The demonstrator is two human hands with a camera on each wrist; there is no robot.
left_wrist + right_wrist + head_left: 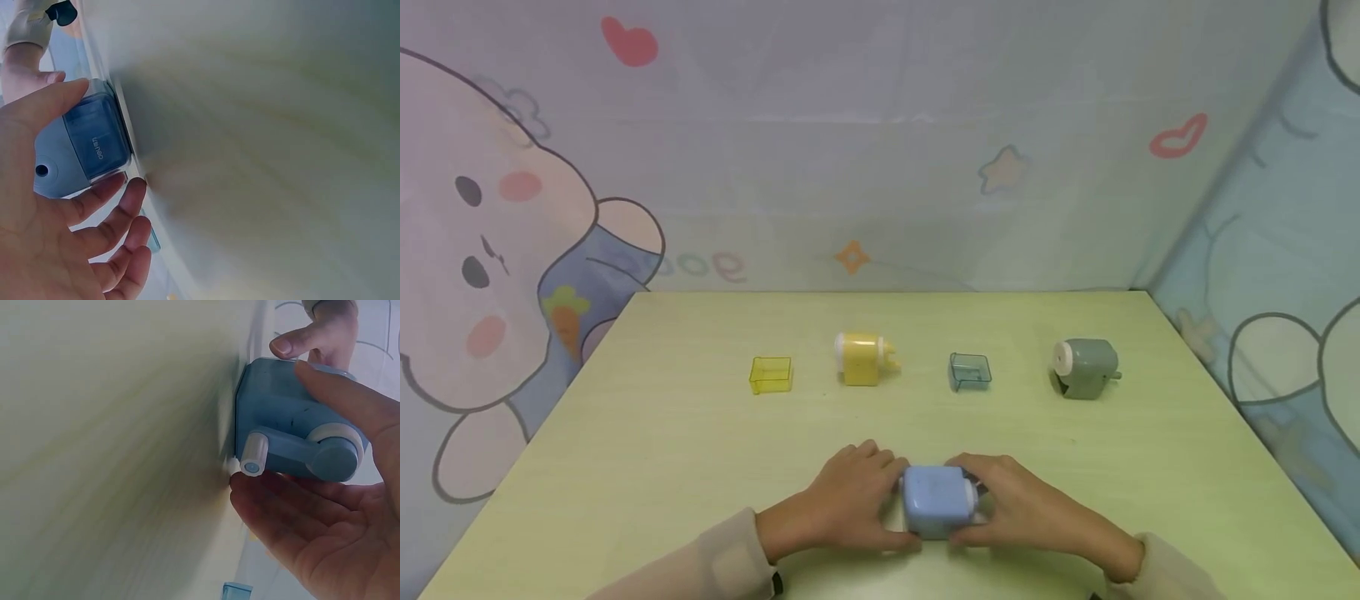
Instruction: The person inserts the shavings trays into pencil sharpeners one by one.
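A blue crank pencil sharpener (936, 497) stands upright on the table near its front, between both hands. My left hand (857, 500) grips its left end, thumb on the near side and fingers on the far side. The right hand (1022, 504) holds the crank end the same way. In the left wrist view the sharpener's front shows a round pencil hole and a see-through blue shavings drawer (99, 137) seated in the body. The right wrist view shows the crank handle (255, 453) pointing out between thumb and fingers.
Farther back on the pale table (700, 467) lie a clear yellow drawer (771, 375), a yellow pencil sharpener (860, 360), a clear teal drawer (971, 372) and a grey-green pencil sharpener (1086, 368). A printed cloth (887, 167) hangs behind the table and along its sides.
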